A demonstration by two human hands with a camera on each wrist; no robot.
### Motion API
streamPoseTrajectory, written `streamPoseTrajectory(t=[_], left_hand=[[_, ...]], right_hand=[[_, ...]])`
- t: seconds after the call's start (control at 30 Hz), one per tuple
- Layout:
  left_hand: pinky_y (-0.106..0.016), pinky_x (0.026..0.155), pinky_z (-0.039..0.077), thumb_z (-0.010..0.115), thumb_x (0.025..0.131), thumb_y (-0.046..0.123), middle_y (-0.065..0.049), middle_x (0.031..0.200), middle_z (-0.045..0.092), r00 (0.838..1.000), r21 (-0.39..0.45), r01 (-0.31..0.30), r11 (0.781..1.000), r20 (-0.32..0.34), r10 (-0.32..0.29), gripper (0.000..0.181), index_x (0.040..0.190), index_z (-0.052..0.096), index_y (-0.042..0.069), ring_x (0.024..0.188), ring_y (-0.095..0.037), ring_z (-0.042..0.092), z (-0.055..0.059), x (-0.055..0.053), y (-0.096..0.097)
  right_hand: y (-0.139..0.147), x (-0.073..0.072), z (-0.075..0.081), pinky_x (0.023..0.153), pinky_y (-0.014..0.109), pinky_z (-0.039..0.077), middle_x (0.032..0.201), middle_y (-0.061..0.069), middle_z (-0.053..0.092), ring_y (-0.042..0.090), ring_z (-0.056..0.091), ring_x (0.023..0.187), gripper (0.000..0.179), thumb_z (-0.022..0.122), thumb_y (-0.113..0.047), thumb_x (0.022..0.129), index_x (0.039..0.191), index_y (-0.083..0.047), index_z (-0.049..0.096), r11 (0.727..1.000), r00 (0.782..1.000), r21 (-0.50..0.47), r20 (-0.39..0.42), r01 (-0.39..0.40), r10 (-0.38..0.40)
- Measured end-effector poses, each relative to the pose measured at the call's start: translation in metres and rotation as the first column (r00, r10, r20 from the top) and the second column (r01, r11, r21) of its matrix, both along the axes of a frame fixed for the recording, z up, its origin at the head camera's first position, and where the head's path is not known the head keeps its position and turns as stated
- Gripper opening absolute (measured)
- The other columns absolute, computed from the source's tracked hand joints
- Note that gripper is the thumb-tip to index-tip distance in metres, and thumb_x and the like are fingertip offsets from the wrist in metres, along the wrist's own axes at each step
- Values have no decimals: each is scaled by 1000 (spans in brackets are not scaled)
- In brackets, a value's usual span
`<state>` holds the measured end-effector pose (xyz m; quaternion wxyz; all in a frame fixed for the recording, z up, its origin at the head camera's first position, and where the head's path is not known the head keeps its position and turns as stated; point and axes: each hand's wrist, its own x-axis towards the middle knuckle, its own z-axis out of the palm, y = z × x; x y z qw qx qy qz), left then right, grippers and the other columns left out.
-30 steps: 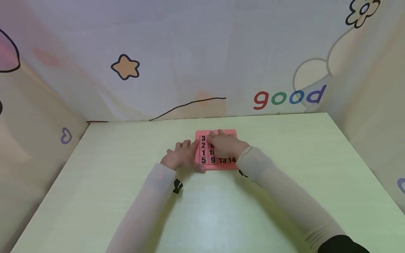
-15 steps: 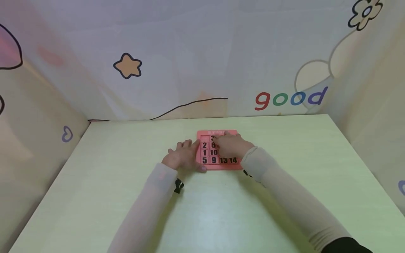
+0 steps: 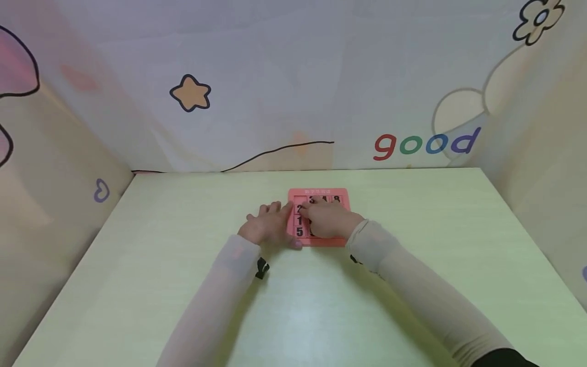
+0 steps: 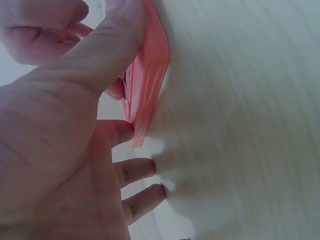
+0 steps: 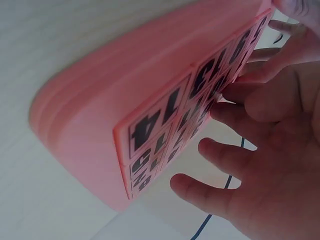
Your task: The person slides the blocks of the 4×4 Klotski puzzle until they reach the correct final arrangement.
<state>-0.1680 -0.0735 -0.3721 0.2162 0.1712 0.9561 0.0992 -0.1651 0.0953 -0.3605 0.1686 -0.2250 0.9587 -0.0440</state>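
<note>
Pink board (image 3: 325, 243) mid-frame on counter (image 3: 298, 306), left hand (image 3: 269, 225) gripping its edge, right hand (image 3: 331, 219) loosely outstretched over tiles (image 3: 299, 232), 14 tile (image 5: 157, 112) visible only in right wrist view.

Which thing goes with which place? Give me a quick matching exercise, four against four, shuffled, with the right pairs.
1. Pink rectangular number-puzzle board
2. Left hand
3. Right hand
4. Orange star with black outline

A. Printed on the pale back wall
B. Over the pink, black-numbered tiles
C. Lying flat on the pale green table
D. At the board's left edge

Pairs: 1-C, 2-D, 3-B, 4-A
</note>
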Motion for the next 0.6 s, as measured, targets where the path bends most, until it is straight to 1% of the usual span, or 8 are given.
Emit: streamPoseTrajectory(t=[0.17,0.27,0.33,0.4,0.5,0.6], left_hand=[[-72,99,15,74,70,60,-12,153,16,1000,7,-10,1000,9,10,110,153,11,26,136,-39,15,-2,1,0],[-71,98,17,73,70,61,-12,152,17,1000,-1,-11,1000,2,11,110,153,11,26,135,-39,17,-4,1,0],[-70,98,18,73,70,62,-11,152,18,1000,-5,-10,1000,-5,10,110,153,11,26,134,-38,18,-4,2,1],[-71,98,19,72,69,63,-12,152,19,1000,-4,-6,1000,-10,6,110,153,11,26,134,-38,18,-4,1,2],[-70,98,21,72,69,63,-12,151,20,1000,-20,1,1000,-26,-2,110,153,11,25,134,-38,19,-3,1,2],[-70,97,21,71,69,64,-12,150,21,999,-34,1,999,-34,-2,111,153,11,25,133,-38,20,-2,0,1]], right_hand=[[-5,-7,-4,105,61,17,154,6,22,34,11,141,55,49,-15,95,148,-16,34,998,999,42,10,50,-51],[-7,-13,-7,104,64,17,155,7,18,35,10,141,60,51,-14,93,149,-14,30,996,998,60,2,60,-60],[-6,-13,-7,104,63,17,156,7,17,34,9,141,60,51,-16,94,150,-14,29,996,998,62,-5,58,-58],[-5,-9,-7,105,62,18,155,7,18,33,11,141,59,51,-17,95,149,-15,30,997,999,60,-22,43,-41],[-1,0,-5,105,60,20,154,6,22,32,13,141,56,50,-19,96,149,-16,33,999,999,40,-38,8,-6],[1,12,-2,104,59,23,153,5,27,32,15,140,54,53,-25,96,147,-18,37,998,999,41,-24,-43,44]])
